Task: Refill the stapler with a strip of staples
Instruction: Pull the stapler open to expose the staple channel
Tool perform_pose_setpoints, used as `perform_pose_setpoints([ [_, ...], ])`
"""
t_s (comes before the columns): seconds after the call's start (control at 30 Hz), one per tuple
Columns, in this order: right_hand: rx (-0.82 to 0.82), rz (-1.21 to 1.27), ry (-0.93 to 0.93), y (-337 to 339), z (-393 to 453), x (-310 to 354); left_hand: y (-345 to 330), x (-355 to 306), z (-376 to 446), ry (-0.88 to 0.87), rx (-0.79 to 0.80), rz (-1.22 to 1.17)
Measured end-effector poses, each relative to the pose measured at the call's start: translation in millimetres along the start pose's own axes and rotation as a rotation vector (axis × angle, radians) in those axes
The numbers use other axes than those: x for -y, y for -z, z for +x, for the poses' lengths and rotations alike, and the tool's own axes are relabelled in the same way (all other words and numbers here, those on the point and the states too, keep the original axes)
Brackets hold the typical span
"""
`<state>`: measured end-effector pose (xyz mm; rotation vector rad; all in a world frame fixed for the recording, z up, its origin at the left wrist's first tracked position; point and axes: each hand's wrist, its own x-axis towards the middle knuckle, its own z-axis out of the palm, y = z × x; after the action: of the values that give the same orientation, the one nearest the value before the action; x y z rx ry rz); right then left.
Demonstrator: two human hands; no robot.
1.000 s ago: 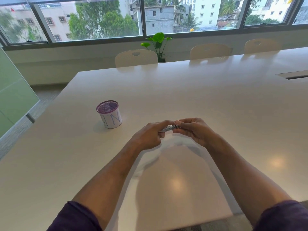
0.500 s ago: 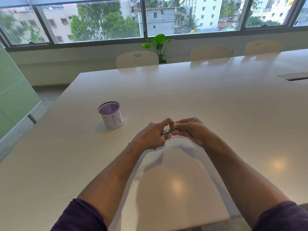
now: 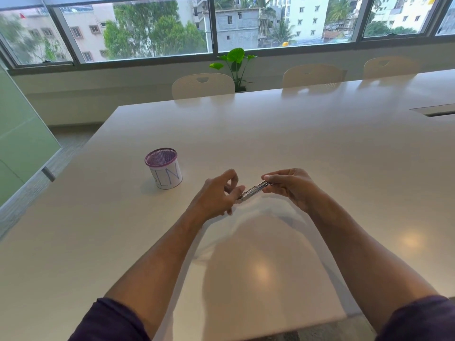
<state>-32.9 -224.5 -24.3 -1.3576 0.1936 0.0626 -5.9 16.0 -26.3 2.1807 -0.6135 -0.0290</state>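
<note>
The stapler (image 3: 254,191), a slim metal unit, is held above the desk (image 3: 295,143) between both hands, tilted so that its right end sits higher. The right hand (image 3: 291,187) has its grip clamped on the upper right end, thumb and fingertips pinching the body. The left hand (image 3: 216,195) meets the lower left end; its fingers are curled and partly spread, and it cannot be determined whether its grip is closed on the stapler, on a staple strip, or only touching. A separate strip of staples cannot be distinguished at this size.

Progress assessment: the stapler is in hand and appears to be in the loading stage, with the left hand working at the magazine end. Seating of the strip is not confirmed. Remaining, by judgement: complete insertion, close the magazine, set the stapler down.

A purple-rimmed mesh cup (image 3: 163,168) stands on the desk, left of the hands and clear of them
</note>
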Motion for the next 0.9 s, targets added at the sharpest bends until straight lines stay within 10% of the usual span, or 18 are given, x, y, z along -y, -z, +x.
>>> perform_pose_setpoints([
  [0.53,0.093,-1.063,0.769,-37,-21,47,3,-3,-5,0.333,0.234,-0.557],
  [0.9,0.323,-0.701,0.252,9,-9,19,18,2,-5,0.141,0.207,-0.170],
])
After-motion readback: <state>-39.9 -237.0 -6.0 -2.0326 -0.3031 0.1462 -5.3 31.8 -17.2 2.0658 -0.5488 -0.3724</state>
